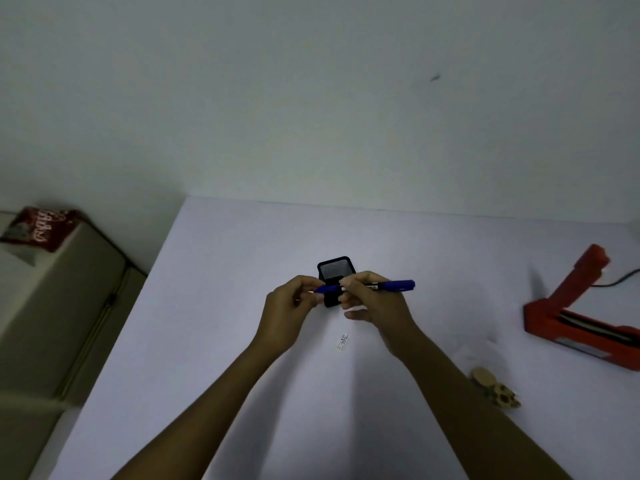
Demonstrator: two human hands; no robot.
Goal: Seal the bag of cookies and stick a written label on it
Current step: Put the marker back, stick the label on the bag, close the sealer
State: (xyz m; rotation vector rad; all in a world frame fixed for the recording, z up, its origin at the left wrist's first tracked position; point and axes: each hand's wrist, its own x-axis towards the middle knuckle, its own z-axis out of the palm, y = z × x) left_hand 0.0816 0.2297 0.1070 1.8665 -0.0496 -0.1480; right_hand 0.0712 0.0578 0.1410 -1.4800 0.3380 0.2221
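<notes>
Both hands hold a blue marker (394,285) level above the white table (221,306). My right hand (372,299) grips its barrel, and my left hand (292,306) pinches the blue cap end (327,289). A small white label (342,341) with writing lies on the table just below the hands. The clear bag of cookies (495,389) lies at the right, near my right forearm. The red heat sealer (581,317) stands open at the far right.
A black mesh pen holder (335,268) stands right behind the hands. A red snack packet (41,228) lies on a beige box (52,306) left of the table. A black cable (620,280) runs from the sealer off the right edge.
</notes>
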